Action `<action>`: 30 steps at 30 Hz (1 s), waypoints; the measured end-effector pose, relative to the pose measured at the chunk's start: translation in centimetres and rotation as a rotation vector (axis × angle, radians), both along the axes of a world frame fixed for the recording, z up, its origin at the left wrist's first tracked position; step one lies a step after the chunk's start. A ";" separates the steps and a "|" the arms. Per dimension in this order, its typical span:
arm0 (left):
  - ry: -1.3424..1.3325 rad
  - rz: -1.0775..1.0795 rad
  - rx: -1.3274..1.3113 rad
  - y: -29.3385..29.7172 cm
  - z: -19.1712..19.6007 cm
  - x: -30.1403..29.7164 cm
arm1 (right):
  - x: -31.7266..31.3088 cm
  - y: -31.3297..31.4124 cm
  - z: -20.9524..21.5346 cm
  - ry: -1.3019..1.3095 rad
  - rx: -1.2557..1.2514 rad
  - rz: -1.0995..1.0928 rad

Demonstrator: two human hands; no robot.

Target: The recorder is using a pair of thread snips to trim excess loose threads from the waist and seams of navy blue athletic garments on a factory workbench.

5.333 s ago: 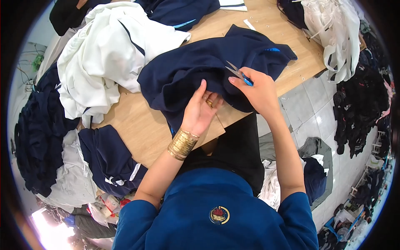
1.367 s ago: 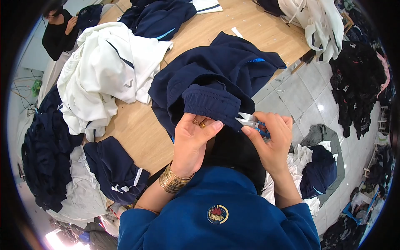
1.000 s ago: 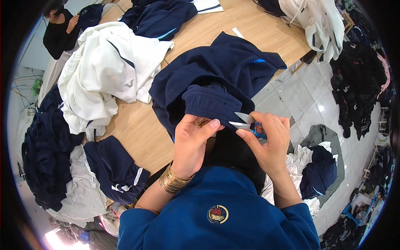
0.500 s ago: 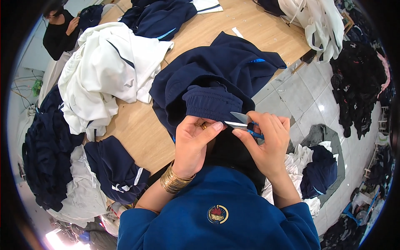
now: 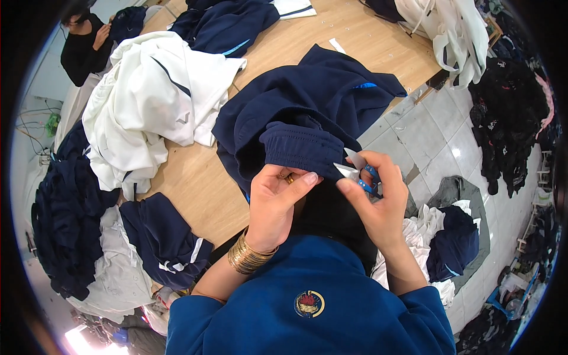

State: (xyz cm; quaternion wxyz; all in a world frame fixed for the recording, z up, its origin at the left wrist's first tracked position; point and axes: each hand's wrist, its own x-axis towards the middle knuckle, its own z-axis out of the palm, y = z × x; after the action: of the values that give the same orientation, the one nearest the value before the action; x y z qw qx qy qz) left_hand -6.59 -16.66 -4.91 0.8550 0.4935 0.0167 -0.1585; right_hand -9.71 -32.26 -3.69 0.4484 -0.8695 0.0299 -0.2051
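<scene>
A navy garment [image 5: 284,89] lies bunched over the table edge in front of me, its stitched, gathered band [image 5: 302,145] turned toward me. My left hand [image 5: 278,198] pinches the lower edge of that band between thumb and fingers. In my right hand [image 5: 378,198] are small thread snips [image 5: 350,168] with blue handles. Their two silvery blades stand apart and point up and left, close by the right end of the band. Whether a blade touches the cloth I cannot tell.
A white garment [image 5: 154,89] is heaped on the wooden table [image 5: 195,177] to the left. More navy clothes [image 5: 163,239] lie nearer me. A person [image 5: 89,44] handles dark cloth at far left. Piles of clothes [image 5: 452,242] rest on the tiled floor at right.
My right hand has shifted slightly right, drawing the snips away from my left fingertips, and the blades now tilt more upward. My left hand keeps its pinch on the navy band.
</scene>
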 end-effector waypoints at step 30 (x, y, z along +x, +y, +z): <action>-0.077 0.001 0.059 -0.2 0.3 0.0 | 1.3 0.3 0.8 0.304 0.560 0.292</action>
State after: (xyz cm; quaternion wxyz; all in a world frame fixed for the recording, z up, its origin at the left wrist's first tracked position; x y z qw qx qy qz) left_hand -6.55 -16.89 -4.65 0.8402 0.5241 -0.0112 -0.1386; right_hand -8.39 -31.95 -2.91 0.6846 -0.7284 0.0268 0.0091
